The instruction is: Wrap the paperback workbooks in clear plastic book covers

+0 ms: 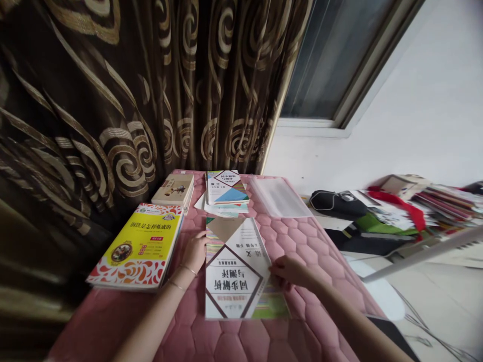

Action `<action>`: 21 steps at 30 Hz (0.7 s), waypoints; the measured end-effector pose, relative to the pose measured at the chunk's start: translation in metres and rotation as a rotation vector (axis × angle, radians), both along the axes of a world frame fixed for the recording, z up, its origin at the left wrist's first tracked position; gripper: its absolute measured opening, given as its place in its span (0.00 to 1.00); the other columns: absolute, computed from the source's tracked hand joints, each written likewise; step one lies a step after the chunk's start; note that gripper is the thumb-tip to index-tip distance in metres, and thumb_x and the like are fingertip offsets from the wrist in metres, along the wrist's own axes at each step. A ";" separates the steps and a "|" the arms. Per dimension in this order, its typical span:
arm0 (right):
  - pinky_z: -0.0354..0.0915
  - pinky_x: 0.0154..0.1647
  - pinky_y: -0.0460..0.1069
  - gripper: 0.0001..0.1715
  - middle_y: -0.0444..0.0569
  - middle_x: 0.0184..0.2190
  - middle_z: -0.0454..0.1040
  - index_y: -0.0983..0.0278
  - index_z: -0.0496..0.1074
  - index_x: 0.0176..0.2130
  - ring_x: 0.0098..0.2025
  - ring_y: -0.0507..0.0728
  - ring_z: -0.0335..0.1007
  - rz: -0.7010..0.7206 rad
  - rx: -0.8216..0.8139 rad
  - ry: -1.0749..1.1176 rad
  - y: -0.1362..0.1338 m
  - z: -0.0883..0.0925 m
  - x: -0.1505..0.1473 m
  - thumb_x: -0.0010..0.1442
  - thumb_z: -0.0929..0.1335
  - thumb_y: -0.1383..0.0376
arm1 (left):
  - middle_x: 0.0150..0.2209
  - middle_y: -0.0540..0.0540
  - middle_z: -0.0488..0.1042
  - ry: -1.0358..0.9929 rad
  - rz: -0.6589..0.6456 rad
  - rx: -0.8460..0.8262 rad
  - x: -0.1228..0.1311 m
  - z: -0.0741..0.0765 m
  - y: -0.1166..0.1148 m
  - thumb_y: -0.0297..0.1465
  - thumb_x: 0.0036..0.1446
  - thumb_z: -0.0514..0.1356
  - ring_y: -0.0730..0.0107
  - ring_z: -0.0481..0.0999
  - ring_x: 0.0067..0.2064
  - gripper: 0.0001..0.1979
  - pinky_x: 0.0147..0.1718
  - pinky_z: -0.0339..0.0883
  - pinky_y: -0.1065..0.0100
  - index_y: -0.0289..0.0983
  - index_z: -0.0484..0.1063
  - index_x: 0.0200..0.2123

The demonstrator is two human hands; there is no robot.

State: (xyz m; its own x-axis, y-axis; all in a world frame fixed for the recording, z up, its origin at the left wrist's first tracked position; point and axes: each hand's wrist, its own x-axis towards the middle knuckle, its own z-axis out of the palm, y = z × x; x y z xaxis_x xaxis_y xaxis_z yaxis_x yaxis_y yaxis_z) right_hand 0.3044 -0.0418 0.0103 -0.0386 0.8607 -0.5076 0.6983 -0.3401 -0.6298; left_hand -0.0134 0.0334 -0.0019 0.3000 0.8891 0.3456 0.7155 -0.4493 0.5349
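A workbook [236, 271] with a diamond pattern and Chinese print, upside down from where I look, lies in front of me over the pink quilted surface. My left hand [193, 253] holds its left edge, with the fingertips partly hidden. On the opposite edge, my right hand [290, 271] pinches the cover side between thumb and fingers. Beyond it, a smaller pile of workbooks [226, 188] rests on some loose papers. To the left of my left arm is a stack of books topped by a yellow book [141, 239], with tan books [173, 191] behind it.
A clear plastic folder [279, 197] lies at the far right of the pink quilted cover [302, 241]. A dark patterned curtain [151, 90] hangs along the left and back. On the right, below the window, are a black case [337, 202] and piled papers [445, 201].
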 end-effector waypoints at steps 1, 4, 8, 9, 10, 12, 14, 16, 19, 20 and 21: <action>0.66 0.17 0.44 0.16 0.46 0.15 0.73 0.63 0.64 0.21 0.17 0.53 0.70 -0.053 -0.033 0.068 -0.007 -0.002 -0.001 0.58 0.66 0.61 | 0.49 0.42 0.76 -0.070 0.075 -0.074 0.001 -0.001 0.004 0.13 0.51 0.54 0.65 0.75 0.51 0.18 0.54 0.68 0.59 0.36 0.76 0.37; 0.68 0.19 0.44 0.13 0.45 0.15 0.73 0.63 0.65 0.23 0.19 0.53 0.72 -0.085 -0.033 0.169 -0.015 -0.004 -0.001 0.55 0.69 0.62 | 0.43 0.42 0.79 -0.252 0.253 -0.304 0.006 -0.003 0.009 0.15 0.52 0.54 0.67 0.78 0.44 0.20 0.46 0.71 0.62 0.35 0.73 0.46; 0.68 0.23 0.44 0.14 0.44 0.16 0.72 0.63 0.67 0.22 0.21 0.52 0.71 -0.177 0.128 0.139 -0.004 -0.002 -0.004 0.56 0.68 0.61 | 0.32 0.44 0.79 -0.276 0.291 -0.454 0.010 -0.001 0.010 0.20 0.53 0.58 0.69 0.78 0.36 0.10 0.36 0.70 0.69 0.33 0.73 0.40; 0.67 0.22 0.43 0.14 0.43 0.16 0.72 0.63 0.68 0.22 0.21 0.51 0.70 -0.221 0.161 0.114 0.000 -0.003 -0.007 0.56 0.68 0.60 | 0.30 0.45 0.79 -0.269 0.287 -0.478 0.012 0.000 0.010 0.21 0.52 0.59 0.69 0.78 0.34 0.07 0.34 0.69 0.70 0.32 0.74 0.36; 0.65 0.21 0.43 0.14 0.43 0.16 0.71 0.63 0.68 0.23 0.20 0.51 0.69 -0.259 0.186 0.094 0.004 -0.003 -0.010 0.57 0.67 0.59 | 0.28 0.46 0.78 -0.261 0.282 -0.504 0.013 0.002 0.011 0.22 0.51 0.60 0.68 0.77 0.32 0.04 0.32 0.67 0.71 0.32 0.73 0.32; 0.62 0.17 0.43 0.15 0.41 0.15 0.68 0.62 0.68 0.24 0.18 0.50 0.66 -0.315 0.216 0.074 0.009 -0.005 -0.017 0.57 0.66 0.57 | 0.24 0.47 0.76 -0.247 0.271 -0.552 0.017 0.006 0.012 0.22 0.50 0.60 0.68 0.76 0.29 0.03 0.28 0.65 0.71 0.33 0.72 0.26; 0.60 0.16 0.43 0.14 0.40 0.15 0.66 0.62 0.68 0.24 0.17 0.50 0.63 -0.351 0.230 0.080 0.009 -0.006 -0.021 0.57 0.66 0.56 | 0.21 0.47 0.74 -0.240 0.265 -0.584 0.022 0.008 0.011 0.23 0.51 0.60 0.67 0.75 0.27 0.06 0.25 0.62 0.71 0.33 0.71 0.22; 0.59 0.16 0.43 0.15 0.40 0.15 0.65 0.63 0.69 0.26 0.17 0.49 0.61 -0.368 0.245 0.109 0.008 -0.006 -0.023 0.57 0.66 0.55 | 0.22 0.47 0.75 -0.247 0.269 -0.584 0.026 0.009 0.012 0.24 0.52 0.59 0.67 0.75 0.28 0.07 0.24 0.61 0.71 0.34 0.70 0.23; 0.58 0.17 0.43 0.18 0.39 0.16 0.64 0.64 0.70 0.28 0.17 0.49 0.60 -0.380 0.286 0.161 0.009 -0.003 -0.021 0.57 0.66 0.52 | 0.27 0.45 0.76 -0.275 0.285 -0.529 0.030 0.012 0.019 0.25 0.54 0.59 0.67 0.75 0.32 0.04 0.26 0.61 0.72 0.34 0.72 0.28; 0.58 0.17 0.43 0.19 0.39 0.16 0.64 0.64 0.70 0.29 0.18 0.49 0.60 -0.380 0.302 0.175 0.013 -0.002 -0.020 0.58 0.65 0.51 | 0.28 0.45 0.76 -0.284 0.288 -0.510 0.031 0.013 0.025 0.26 0.54 0.58 0.67 0.75 0.33 0.04 0.27 0.61 0.72 0.34 0.72 0.29; 0.59 0.18 0.43 0.19 0.39 0.17 0.64 0.64 0.70 0.29 0.18 0.49 0.61 -0.380 0.317 0.184 0.018 0.000 -0.020 0.58 0.65 0.51 | 0.28 0.45 0.76 -0.291 0.291 -0.495 0.032 0.015 0.031 0.27 0.55 0.58 0.68 0.75 0.33 0.04 0.27 0.61 0.73 0.33 0.72 0.30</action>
State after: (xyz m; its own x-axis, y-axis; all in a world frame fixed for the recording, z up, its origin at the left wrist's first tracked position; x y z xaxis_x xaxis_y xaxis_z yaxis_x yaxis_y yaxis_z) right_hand 0.2848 -0.0241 0.0101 0.2423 0.9413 -0.2348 0.4304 -0.3212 -0.8435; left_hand 0.0184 0.0649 0.0132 -0.0216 0.9952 -0.0957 0.5651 0.0911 0.8200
